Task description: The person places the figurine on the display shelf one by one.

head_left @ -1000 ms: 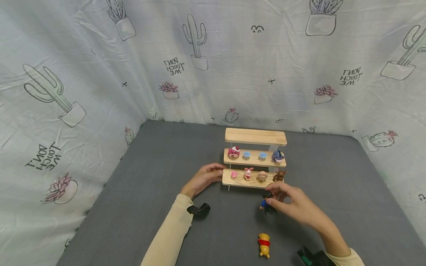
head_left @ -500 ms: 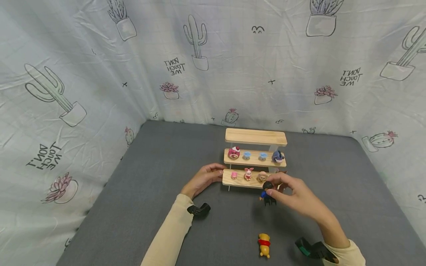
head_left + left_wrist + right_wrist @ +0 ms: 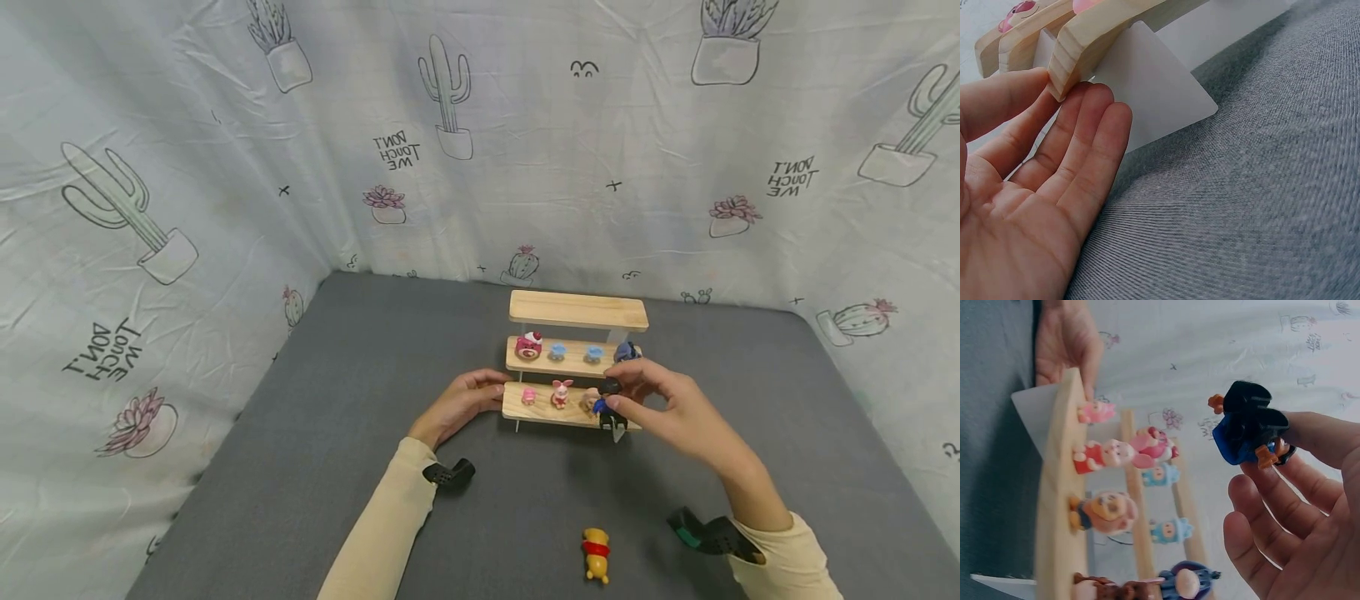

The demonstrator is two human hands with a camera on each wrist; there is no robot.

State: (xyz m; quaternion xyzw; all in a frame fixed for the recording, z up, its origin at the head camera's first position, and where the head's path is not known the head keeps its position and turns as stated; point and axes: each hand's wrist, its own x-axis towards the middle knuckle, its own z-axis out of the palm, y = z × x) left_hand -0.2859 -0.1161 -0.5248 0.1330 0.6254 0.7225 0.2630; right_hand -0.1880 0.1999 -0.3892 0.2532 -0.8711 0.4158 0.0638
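My right hand [image 3: 678, 410] pinches a small toy figure [image 3: 611, 408] with black hair, a blue top and black legs. In the head view it overlaps the right end of the lowest shelf; the right wrist view shows its black legs [image 3: 1254, 406] facing the camera. My left hand [image 3: 463, 403] grips the left end of the three-tier wooden display shelf [image 3: 540, 412], thumb tip and fingers at the board's corner [image 3: 1075, 59]. On the lowest board are a small pink figure [image 3: 528, 396], a piglet figure [image 3: 560, 394] and a lion-like figure [image 3: 1107, 512]. A brown figure [image 3: 1116, 589] stands beyond them.
The middle board carries a red bear figure [image 3: 528, 346], two light-blue figures [image 3: 1172, 531] and a blue donkey figure [image 3: 1188, 581]. A yellow bear figure with a red shirt [image 3: 596, 554] lies on the grey tabletop [image 3: 495, 533] in front. A printed curtain [image 3: 525, 167] hangs behind.
My right hand has lifted the black-haired figure and carried it away from me, from in front of the shelf to its lowest board. My left hand has stayed at the shelf's end.
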